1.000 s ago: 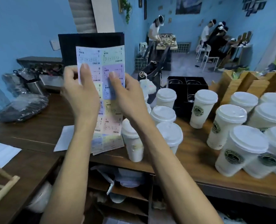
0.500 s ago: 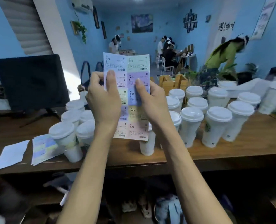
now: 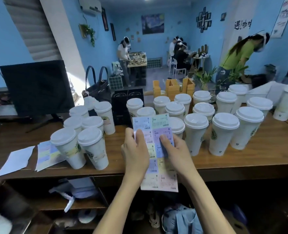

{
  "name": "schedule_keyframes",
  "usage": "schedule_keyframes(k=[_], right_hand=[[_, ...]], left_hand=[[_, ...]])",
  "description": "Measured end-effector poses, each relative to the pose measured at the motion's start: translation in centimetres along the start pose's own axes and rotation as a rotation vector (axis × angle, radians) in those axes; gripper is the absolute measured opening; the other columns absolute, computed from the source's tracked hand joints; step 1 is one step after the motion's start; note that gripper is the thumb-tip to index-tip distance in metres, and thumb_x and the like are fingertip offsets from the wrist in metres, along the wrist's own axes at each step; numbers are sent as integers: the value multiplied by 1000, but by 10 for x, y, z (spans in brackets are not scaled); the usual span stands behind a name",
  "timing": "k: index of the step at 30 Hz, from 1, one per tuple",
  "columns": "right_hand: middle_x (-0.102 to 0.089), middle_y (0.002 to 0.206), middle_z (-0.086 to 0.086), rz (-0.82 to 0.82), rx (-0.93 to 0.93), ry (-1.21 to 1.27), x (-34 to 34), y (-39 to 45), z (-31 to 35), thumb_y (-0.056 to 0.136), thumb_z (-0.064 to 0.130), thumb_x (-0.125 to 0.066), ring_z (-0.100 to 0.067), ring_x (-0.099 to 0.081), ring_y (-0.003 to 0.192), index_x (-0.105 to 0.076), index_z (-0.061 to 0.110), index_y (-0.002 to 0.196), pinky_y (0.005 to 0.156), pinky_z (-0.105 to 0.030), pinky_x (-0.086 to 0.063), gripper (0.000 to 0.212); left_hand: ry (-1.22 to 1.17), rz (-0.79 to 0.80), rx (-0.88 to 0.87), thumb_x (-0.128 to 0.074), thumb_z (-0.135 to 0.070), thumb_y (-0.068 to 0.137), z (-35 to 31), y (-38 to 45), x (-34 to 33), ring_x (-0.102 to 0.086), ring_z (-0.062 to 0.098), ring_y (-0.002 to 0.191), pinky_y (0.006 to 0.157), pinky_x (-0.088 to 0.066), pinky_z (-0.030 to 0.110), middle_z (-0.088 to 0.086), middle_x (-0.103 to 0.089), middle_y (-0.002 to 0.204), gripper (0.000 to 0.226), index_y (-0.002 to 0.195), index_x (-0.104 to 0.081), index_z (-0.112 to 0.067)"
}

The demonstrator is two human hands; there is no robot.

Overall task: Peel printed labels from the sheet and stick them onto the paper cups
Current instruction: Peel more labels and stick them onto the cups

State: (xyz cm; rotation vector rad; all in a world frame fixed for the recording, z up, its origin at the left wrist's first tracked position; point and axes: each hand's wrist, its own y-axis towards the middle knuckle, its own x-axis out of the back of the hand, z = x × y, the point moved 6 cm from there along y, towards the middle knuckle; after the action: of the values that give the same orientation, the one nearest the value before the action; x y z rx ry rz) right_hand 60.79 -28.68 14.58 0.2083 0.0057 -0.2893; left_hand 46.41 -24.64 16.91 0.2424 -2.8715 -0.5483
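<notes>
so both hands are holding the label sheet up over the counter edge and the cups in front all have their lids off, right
Not quite. In the head view both the left hand and right hand do hold the label sheet, but the cups all have white lids on.

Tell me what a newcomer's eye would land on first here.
First, the pastel label sheet held up front and centre, the left hand and right hand each gripping a side, thumbs on its face. Next, the crowd of white lidded paper cups on the wooden counter, most of them to the right behind the sheet, a smaller cluster to the left. A dark monitor stands at far left.
</notes>
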Motion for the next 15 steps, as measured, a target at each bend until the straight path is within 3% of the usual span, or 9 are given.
schedule_keyframes(k=[2, 5, 7, 10, 12, 15], right_hand=[[-79, 111, 4, 7, -80, 56, -8, -6, -15, 108, 23, -51, -15, -75, 105, -71, 19, 118, 93, -38, -57, 22], [-78, 114, -1, 18, -169, 140, -23, -13, -36, 107, 21, -52, -22, -74, 107, -69, 15, 122, 95, -42, -57, 23], [-78, 113, -3, 22, -204, 169, -31, -17, -47, 107, 17, -52, -24, -74, 107, -69, 13, 121, 90, -38, -58, 22], [-80, 106, -4, -7, -279, 207, -40, -21, -60, 105, 10, -51, -20, -77, 98, -70, 8, 116, 74, -25, -57, 21], [-80, 105, -4, -29, -296, 208, -42, -21, -65, 105, 9, -51, -17, -77, 92, -70, 7, 115, 70, -22, -57, 21], [-79, 110, -7, -40, -305, 221, -45, -20, -69, 106, 17, -52, -23, -76, 99, -69, 9, 117, 79, -33, -59, 21]], left_hand=[[9, -21, 17, -46, -24, 106, 13, -7, 8, -43, 5, 54, 54, -38, 31, 0, -53, 69, 32, 77, -36, -14], [25, -47, 41, -48, -23, 103, 35, -12, 17, -39, 7, 54, 55, -34, 28, -7, -46, 61, 34, 74, -34, -15], [16, -43, 77, -50, -30, 103, 54, -13, 22, -38, 9, 54, 56, -36, 30, -7, -43, 57, 38, 71, -35, -14], [6, 17, 135, -50, -51, 103, 81, -11, 26, -57, 25, 62, 60, -48, 43, 3, -61, 63, 53, 71, -51, -9], [-17, 68, 165, -53, -49, 103, 92, -11, 25, -59, 22, 60, 58, -48, 43, 4, -64, 63, 53, 70, -58, -8], [-30, 135, 174, -57, -33, 104, 98, -8, 25, -55, 11, 58, 58, -45, 37, 3, -65, 62, 43, 69, -59, -9]])
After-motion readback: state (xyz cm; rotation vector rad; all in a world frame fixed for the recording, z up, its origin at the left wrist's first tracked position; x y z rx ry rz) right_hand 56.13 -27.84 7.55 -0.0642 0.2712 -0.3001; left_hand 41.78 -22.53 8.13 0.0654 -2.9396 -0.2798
